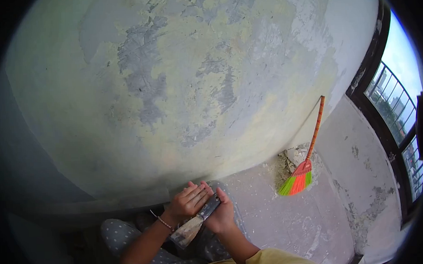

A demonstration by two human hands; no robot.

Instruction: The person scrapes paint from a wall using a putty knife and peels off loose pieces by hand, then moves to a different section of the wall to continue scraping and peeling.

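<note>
A scraper (192, 228) with a dark handle and a wide, dirty blade lies across my right palm, its blade pointing down and to the left. My right hand (221, 215) is under the handle, thumb up beside the handle's end. My left hand (189, 202), with a bracelet at the wrist, has its fingers stretched out and pressed near the right hand's fingers, just beside the handle. Both hands are above my dotted trousers, close to the foot of the patchy wall (182, 96).
A broom (300, 175) with an orange handle and green and orange bristles leans on the wall at the right. Behind it is a pile of debris (287, 161) on the dusty floor (270, 218). A dark-framed window (394, 97) is at the far right.
</note>
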